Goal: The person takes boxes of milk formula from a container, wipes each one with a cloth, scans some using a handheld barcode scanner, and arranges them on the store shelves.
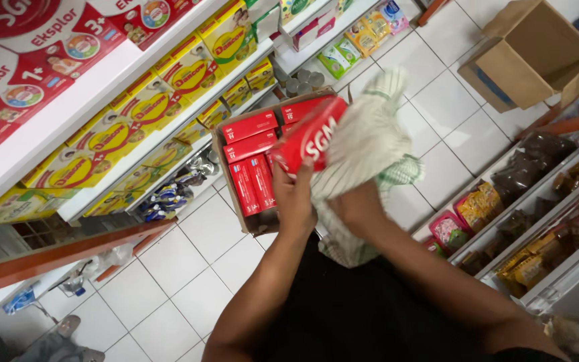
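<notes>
My left hand (294, 196) grips a red box (309, 136) by its lower end and holds it tilted above an open brown carton (220, 144). Several more red boxes (251, 163) stand packed in that carton. My right hand (356, 204) holds a white cloth with green stripes (368, 137) bunched against the right side of the red box. The cloth hangs down and hides most of the fingers of that hand.
Shelves on the left carry yellow boxes (149, 107) and red boxes (28, 60). A shelf rack at right holds bagged snacks (537, 201). An open cardboard box (531, 53) sits on the white tiled floor (189, 288) at the top right.
</notes>
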